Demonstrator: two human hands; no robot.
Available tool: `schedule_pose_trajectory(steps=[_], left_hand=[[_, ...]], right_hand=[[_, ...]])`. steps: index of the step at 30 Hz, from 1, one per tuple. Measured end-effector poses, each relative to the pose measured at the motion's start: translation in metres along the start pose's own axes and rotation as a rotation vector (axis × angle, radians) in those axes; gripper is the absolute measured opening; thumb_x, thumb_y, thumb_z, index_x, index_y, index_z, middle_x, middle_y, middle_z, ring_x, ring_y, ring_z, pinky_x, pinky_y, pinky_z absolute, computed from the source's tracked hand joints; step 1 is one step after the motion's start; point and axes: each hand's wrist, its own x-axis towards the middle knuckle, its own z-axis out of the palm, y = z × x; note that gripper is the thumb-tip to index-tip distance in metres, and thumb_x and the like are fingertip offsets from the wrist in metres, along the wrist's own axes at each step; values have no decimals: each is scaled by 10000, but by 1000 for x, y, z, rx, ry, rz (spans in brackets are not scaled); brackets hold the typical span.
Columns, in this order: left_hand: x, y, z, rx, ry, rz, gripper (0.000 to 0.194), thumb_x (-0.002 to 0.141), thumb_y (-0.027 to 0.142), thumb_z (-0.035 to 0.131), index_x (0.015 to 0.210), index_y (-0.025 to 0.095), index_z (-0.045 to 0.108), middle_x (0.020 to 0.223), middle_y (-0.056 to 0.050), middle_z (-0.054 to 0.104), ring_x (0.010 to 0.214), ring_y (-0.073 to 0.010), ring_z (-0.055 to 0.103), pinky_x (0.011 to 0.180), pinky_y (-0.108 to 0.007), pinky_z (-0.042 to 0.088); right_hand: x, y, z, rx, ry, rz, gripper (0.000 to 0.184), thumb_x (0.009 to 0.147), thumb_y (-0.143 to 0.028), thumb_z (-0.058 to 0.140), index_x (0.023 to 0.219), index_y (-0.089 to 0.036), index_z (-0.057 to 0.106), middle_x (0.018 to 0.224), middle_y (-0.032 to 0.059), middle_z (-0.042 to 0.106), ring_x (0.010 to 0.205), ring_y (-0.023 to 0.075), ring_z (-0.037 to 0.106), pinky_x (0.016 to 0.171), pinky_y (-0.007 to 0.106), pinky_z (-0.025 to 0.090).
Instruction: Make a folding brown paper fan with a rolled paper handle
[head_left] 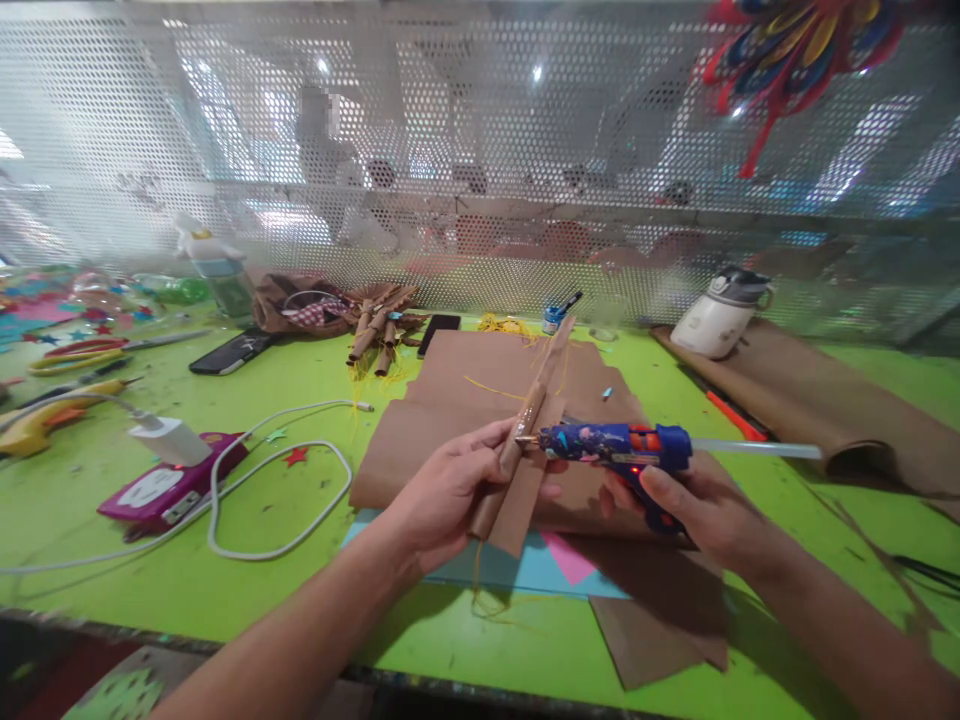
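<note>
My left hand (pixel 454 490) is closed round a rolled brown paper tube (pixel 491 510) with a flat paper strip (pixel 519 505) along its right side. A shiny streak runs along the tube's upper part, and yellow string (pixel 480 590) hangs from its lower end. In my right hand (pixel 701 505) is a blue hot glue gun (pixel 600 442), its small light lit red and a clear glue stick (pixel 757 448) jutting from the back. The gun's metal tip is at the tube, just beside my left fingers. Brown paper sheets (pixel 427 440) lie underneath.
Left on the green table (pixel 285 600) are a purple power strip (pixel 161 500) with a white cable (pixel 281 550), a phone (pixel 232 352) and scissors (pixel 82 352). Several tied paper rolls (pixel 375 330) lie behind. A white bottle (pixel 716 312) and a large brown roll (pixel 825 400) are at right.
</note>
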Motion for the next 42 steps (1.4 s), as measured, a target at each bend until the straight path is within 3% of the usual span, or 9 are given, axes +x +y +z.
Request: schedule_pose_trajectory(steps=[8, 13, 18, 26, 36, 42], left_hand=[[-1, 1, 0, -25, 53, 26, 590, 656, 23, 461, 1220, 160, 566, 987, -83, 657, 864, -191, 638, 793, -292, 484], [0, 0, -1, -16, 57, 26, 606, 638, 32, 479, 1224, 161, 563, 996, -83, 651, 852, -197, 638, 807, -311, 483], [1, -1, 0, -31, 76, 11, 558, 632, 52, 501, 1172, 152, 601, 1079, -91, 635, 840, -185, 633, 800, -304, 488], [1, 0, 0, 2, 71, 30, 621, 616, 47, 470, 1221, 142, 566, 958, -91, 662, 841, -213, 632, 766, -316, 484], [-1, 0, 4, -21, 80, 34, 603, 613, 36, 486, 1197, 143, 591, 1019, -85, 668, 911, -203, 632, 766, -254, 473], [-1, 1, 2, -7, 71, 46, 641, 615, 57, 482, 1244, 155, 552, 1043, -90, 665, 873, -205, 640, 719, -258, 482]], right_hand=[[-2, 1, 6, 36, -7, 18, 399, 918, -475, 376, 733, -167, 549, 677, 36, 526, 618, 153, 474, 552, 277, 348], [-2, 2, 6, 54, -14, 15, 396, 920, -470, 378, 720, -164, 531, 692, 38, 543, 615, 144, 471, 544, 270, 336], [2, 2, 4, 81, 64, 2, 385, 923, -456, 381, 716, -169, 532, 714, 41, 566, 627, 148, 485, 599, 281, 375], [-1, 1, 12, 92, -40, 16, 417, 921, -482, 370, 684, -168, 509, 649, 29, 509, 578, 130, 440, 545, 268, 350], [1, -2, 9, 71, 63, 6, 434, 920, -485, 370, 662, -166, 511, 677, 57, 582, 625, 151, 518, 548, 266, 363], [-1, -3, 12, 86, -64, -3, 434, 918, -490, 371, 648, -170, 487, 664, 53, 552, 657, 163, 539, 559, 267, 384]])
